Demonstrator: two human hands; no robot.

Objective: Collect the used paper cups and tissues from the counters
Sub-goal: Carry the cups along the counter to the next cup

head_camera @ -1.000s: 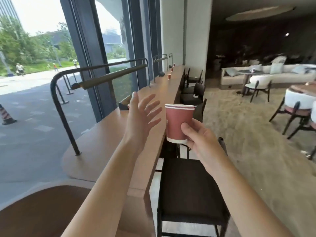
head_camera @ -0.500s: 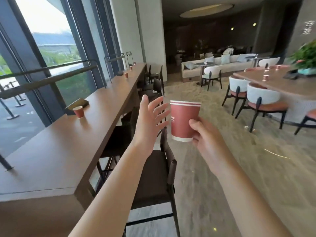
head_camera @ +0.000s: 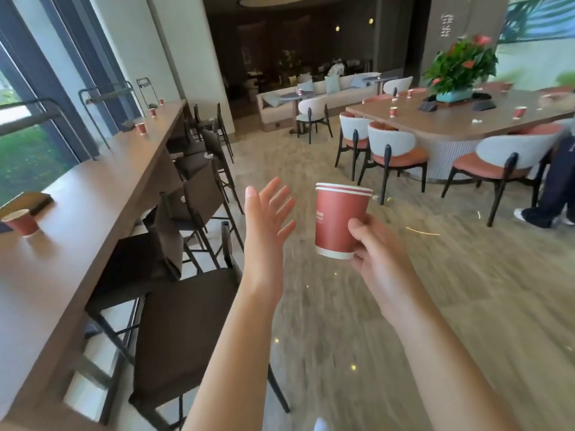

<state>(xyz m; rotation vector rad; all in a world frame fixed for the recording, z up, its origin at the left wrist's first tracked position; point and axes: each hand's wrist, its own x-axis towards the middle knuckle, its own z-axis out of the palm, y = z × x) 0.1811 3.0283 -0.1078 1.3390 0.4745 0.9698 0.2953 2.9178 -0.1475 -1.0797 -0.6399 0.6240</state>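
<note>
My right hand [head_camera: 375,247] grips a stack of red paper cups [head_camera: 337,223] by the lower side, held upright over the floor. My left hand [head_camera: 267,217] is raised beside it, fingers spread, holding nothing. A red cup [head_camera: 22,222] stands on the long wooden counter [head_camera: 81,194] at the left, and more red cups [head_camera: 141,128] stand farther along it. Other red cups [head_camera: 394,111] sit on the big oval table [head_camera: 451,122] at the right, with a crumpled tissue [head_camera: 476,121] near its middle.
Dark bar stools [head_camera: 183,318] line the counter's right side. White-backed chairs [head_camera: 392,150] surround the oval table, which bears a flowering plant [head_camera: 460,70]. A person's legs [head_camera: 557,194] stand at the far right. A sofa [head_camera: 314,91] and small round tables are at the back.
The view has swung to the right, away from the window counter toward the room and the oval table. Both hands keep the same pose, the right still holding the cups.
</note>
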